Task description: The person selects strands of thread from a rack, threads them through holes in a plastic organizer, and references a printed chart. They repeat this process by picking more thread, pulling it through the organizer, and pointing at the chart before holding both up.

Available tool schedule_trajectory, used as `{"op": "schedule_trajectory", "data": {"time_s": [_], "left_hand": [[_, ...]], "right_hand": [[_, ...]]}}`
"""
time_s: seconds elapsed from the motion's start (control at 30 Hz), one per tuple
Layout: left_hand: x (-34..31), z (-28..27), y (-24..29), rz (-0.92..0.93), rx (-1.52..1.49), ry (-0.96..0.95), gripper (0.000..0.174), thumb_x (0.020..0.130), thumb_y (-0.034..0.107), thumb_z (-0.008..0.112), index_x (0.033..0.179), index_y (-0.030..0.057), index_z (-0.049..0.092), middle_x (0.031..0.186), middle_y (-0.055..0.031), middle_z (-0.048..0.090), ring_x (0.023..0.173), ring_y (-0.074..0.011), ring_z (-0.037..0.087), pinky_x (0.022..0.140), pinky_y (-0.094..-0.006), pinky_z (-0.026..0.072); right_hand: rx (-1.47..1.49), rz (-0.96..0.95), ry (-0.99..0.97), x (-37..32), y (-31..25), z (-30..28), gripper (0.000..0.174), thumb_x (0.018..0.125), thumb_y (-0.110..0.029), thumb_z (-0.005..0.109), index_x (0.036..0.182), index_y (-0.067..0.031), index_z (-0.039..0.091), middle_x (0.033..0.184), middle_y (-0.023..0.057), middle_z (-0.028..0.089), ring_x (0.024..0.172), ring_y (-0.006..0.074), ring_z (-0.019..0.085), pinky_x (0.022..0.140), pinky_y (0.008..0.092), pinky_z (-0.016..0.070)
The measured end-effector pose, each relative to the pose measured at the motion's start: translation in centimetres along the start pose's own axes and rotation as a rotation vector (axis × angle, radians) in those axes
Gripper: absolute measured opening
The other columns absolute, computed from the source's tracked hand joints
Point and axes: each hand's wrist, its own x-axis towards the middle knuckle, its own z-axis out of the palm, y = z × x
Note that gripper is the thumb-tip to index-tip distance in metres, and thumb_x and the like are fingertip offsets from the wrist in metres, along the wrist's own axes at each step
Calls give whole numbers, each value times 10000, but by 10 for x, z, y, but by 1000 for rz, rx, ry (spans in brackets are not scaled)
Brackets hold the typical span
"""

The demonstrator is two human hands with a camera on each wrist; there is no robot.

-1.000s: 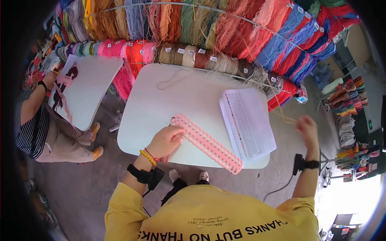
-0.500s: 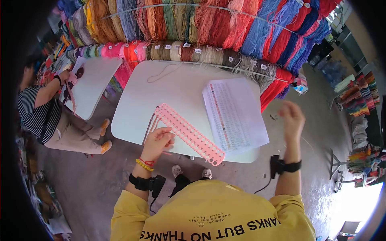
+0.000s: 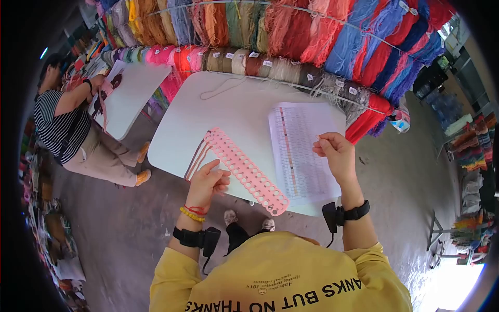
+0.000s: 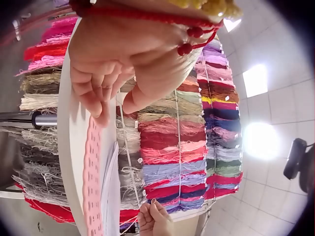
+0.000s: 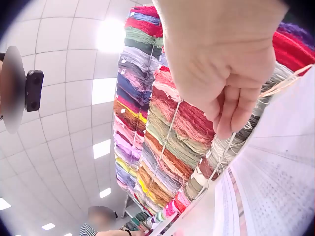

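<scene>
A pink perforated board (image 3: 249,171) lies slanted on the white table (image 3: 176,119), with brownish and pink threads (image 3: 196,160) hanging at its upper left end. My left hand (image 3: 206,184) is beside its left edge, fingers loosely bent; in the left wrist view that hand (image 4: 128,64) has its thumb apart from the fingers, fingertips near the board (image 4: 92,172). My right hand (image 3: 338,156) is raised over the printed sheets (image 3: 299,156), thumb and forefinger together. In the right wrist view, pale thread (image 5: 290,82) runs from beside the right hand (image 5: 221,64); the fingertip contact is partly hidden.
Racks of coloured yarn (image 3: 291,31) line the table's far side. A loose thread (image 3: 221,93) lies near the back edge. At the left, a person in a striped top (image 3: 62,119) stands by another white table (image 3: 132,88). More yarn (image 3: 470,145) hangs at the right.
My right hand has come leftward from beyond the table's right side to above the sheets. My left hand has drawn back from the board's upper end, where the hanging threads now show.
</scene>
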Motion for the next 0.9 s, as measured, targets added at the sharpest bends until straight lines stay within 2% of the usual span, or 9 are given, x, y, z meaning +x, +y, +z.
{"op": "schedule_trajectory", "data": {"time_s": [0.17,0.2,0.33,0.43,0.47,0.57,0.77,0.87,0.9], "left_hand": [[6,-3,5,-16,-222,60,411,891,123,507,1248,-39,383,1006,-172,584,760,-159,599,618,-242,490],[7,-3,6,-22,-245,44,500,891,138,501,1300,-70,304,1001,-169,589,746,-143,586,626,-232,473],[16,-6,3,-40,-365,45,240,894,153,514,1100,33,490,958,-133,611,713,-150,608,584,-241,484],[21,-6,7,-50,-388,53,217,891,180,525,1056,40,515,942,-114,616,698,-134,602,556,-221,469],[23,-7,8,-53,-381,63,212,888,189,530,1044,45,522,932,-106,618,688,-128,600,550,-217,464],[26,-6,8,-75,-361,85,208,882,211,543,1021,57,538,902,-88,623,660,-113,593,533,-207,453],[14,5,9,-184,-373,109,195,867,222,558,974,59,567,846,-61,629,618,-97,580,514,-198,438],[20,1,6,-206,-374,125,170,855,207,568,940,60,575,786,-36,609,593,-97,572,503,-199,429],[22,0,4,-210,-369,129,165,853,204,570,934,60,575,773,-31,603,590,-99,572,500,-199,428]], "right_hand": [[55,-22,-256,6,-24,48,120,871,-63,526,920,38,568,792,94,628,705,143,630,634,236,504],[40,-26,-332,8,-25,63,116,871,-68,528,922,26,571,793,87,628,709,142,630,634,237,502],[-40,-61,-532,14,3,128,106,870,-84,522,898,3,576,779,66,624,712,137,626,633,257,495],[-197,-162,-452,15,28,164,142,819,-119,554,890,2,575,768,133,629,678,228,627,635,331,483],[-263,-200,-402,14,31,170,140,820,-142,542,876,-18,575,777,150,629,701,282,616,654,361,475],[-379,-209,-366,14,35,176,130,816,-143,538,861,-27,575,777,146,620,714,295,605,654,366,471],[-365,-308,-409,7,37,175,129,792,-152,549,842,-36,574,776,126,585,679,276,576,632,358,460],[-320,-337,-388,6,39,174,138,800,-136,568,863,-15,586,740,100,592,622,182,556,592,300,456],[-304,-318,-394,6,38,174,131,794,-137,565,846,-18,581,749,107,587,633,202,558,600,312,456]]}}
